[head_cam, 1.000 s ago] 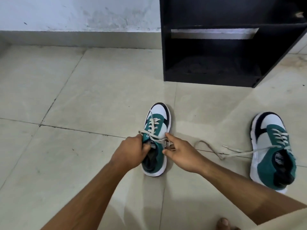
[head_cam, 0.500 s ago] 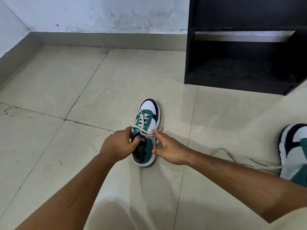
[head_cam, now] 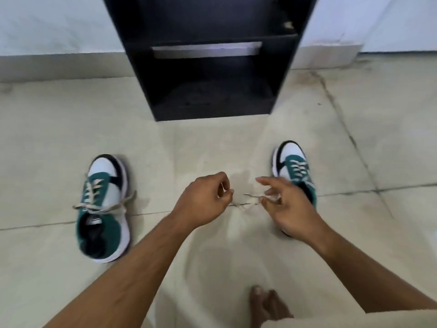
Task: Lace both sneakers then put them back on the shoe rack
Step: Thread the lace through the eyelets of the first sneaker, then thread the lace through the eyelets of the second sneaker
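Two green, white and black sneakers stand on the tiled floor, toes toward the black shoe rack [head_cam: 212,110]. The left sneaker [head_cam: 104,209] has its beige lace drawn across the tongue with both ends lying loose. The right sneaker [head_cam: 295,166] is partly hidden behind my right hand [head_cam: 288,207]. A loose beige shoelace [head_cam: 248,200] from the right sneaker runs between my hands, just above the floor. My left hand [head_cam: 203,200] pinches one end of it. The fingers of my right hand are curled loosely around the other part.
The rack stands against the white wall, and its shelves hold nothing that I can see. My bare foot [head_cam: 267,306] rests on the floor at the bottom of the view. Open tiled floor lies between the two sneakers and in front of the rack.
My hands have let go of the left sneaker and moved right to the other sneaker's loose lace. The view has swung right, so the rack is now centred.
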